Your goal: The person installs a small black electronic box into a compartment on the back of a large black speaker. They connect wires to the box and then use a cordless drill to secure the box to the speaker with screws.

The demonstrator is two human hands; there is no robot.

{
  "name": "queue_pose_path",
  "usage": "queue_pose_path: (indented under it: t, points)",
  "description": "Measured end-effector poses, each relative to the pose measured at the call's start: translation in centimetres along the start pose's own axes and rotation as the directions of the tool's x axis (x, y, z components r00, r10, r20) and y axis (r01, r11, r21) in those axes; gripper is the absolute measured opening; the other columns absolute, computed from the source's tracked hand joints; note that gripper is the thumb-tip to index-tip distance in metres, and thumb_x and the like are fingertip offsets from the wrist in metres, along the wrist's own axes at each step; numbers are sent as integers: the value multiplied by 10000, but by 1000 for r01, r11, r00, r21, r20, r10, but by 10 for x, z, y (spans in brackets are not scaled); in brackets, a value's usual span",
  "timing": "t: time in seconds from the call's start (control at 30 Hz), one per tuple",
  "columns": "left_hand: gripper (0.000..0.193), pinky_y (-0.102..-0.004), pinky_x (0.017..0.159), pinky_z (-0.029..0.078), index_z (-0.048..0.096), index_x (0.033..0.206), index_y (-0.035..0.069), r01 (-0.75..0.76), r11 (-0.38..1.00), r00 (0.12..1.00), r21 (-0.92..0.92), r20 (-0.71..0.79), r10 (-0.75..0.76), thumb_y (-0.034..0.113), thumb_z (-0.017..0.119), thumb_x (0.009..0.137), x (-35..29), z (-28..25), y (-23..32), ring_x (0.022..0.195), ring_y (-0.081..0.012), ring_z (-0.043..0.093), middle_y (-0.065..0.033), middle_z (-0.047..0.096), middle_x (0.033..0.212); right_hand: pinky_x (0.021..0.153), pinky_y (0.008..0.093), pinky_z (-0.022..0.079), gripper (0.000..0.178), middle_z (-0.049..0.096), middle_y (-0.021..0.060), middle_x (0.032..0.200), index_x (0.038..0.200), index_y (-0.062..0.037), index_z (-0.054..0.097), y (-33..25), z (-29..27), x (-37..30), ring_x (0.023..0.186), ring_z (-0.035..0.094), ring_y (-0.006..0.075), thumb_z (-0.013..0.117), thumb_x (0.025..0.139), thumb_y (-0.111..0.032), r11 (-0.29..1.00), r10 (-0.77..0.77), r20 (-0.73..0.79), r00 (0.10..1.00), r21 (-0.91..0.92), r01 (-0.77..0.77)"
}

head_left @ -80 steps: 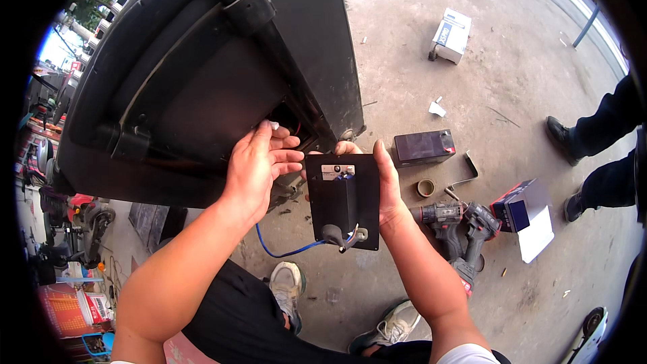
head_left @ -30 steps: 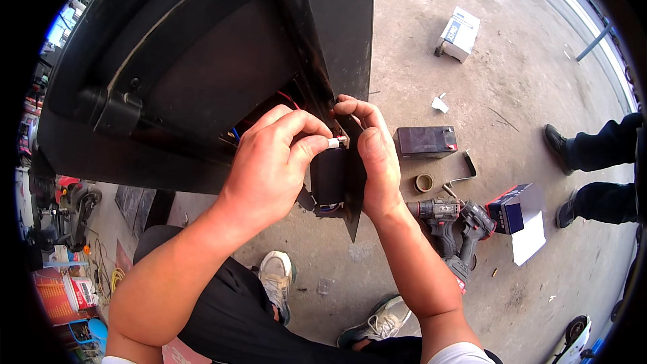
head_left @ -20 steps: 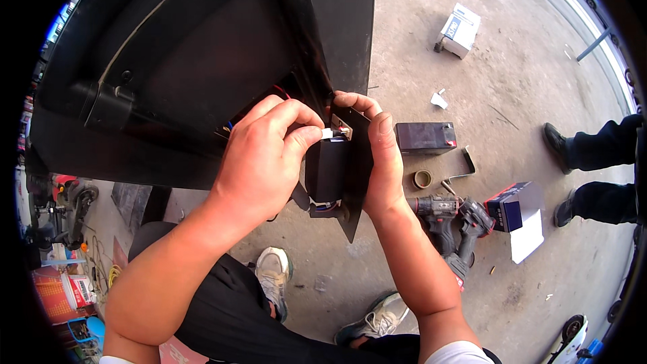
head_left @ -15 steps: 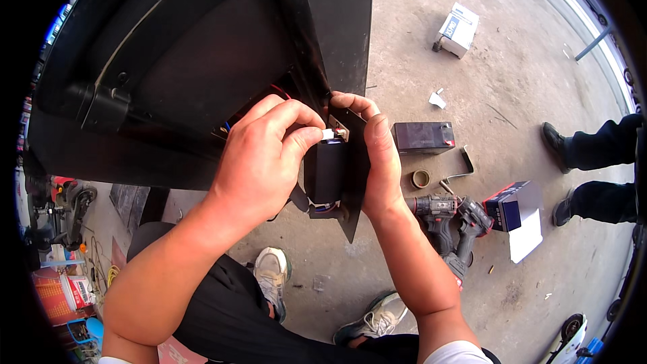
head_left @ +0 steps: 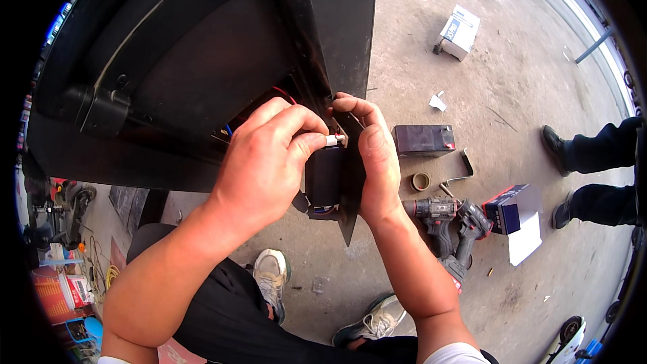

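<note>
Between the thumb and fingers of my left hand point(head_left: 259, 168) is a small white connector point(head_left: 331, 140), pressed up to the top end of a black box-shaped unit point(head_left: 323, 178). A thin black plate point(head_left: 350, 192) stands on edge along the unit's right side. My right hand point(head_left: 379, 162) is wrapped round that plate, with its thumb and fingers near the top. Both hands are just beside a large black cabinet-like body point(head_left: 195, 47). Red wire point(head_left: 283, 94) shows in its opening behind my left hand; my fingers hide part of the connector.
On the concrete floor to the right lie a dark battery point(head_left: 423, 139), a tape roll point(head_left: 420, 181), a bent metal bracket point(head_left: 464, 168), power drills point(head_left: 438, 212), an open carton point(head_left: 526, 236) and a white box point(head_left: 459, 34). Another person's legs point(head_left: 603, 145) stand at the far right.
The plate and the black unit have turned slightly and dropped a little, so the plate's face shows narrower. Both hands keep their hold, with the white connector still in my left fingers.
</note>
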State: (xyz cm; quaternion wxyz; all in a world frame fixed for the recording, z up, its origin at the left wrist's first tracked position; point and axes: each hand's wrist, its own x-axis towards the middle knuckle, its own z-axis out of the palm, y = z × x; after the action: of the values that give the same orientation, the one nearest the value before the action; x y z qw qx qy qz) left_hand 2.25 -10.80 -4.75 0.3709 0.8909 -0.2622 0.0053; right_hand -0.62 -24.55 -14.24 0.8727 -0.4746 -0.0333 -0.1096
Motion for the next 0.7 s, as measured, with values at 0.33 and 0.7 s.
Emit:
queue_pose_path:
  t: [0.33,0.7]
  points:
    - [39,-322,648,474,663,892,15,-53,997,998,57,-25,55,38,668,861,-1,1,-2,721,-221,597,-88,591,812,960,315,409,718,493,109,1279,1282,-12,494,-1,1,-1,1108,505,174,662,863,-570,1000,16,-8,1000,-5,-16]
    - [43,-328,629,470,656,888,10,-121,985,990,123,-60,129,10,673,848,-2,3,-4,698,-228,589,-90,582,810,963,370,431,742,378,154,1423,1310,-6,475,-3,-4,-1,1111,521,206,666,847,-554,984,-21,13,1000,-176,23]
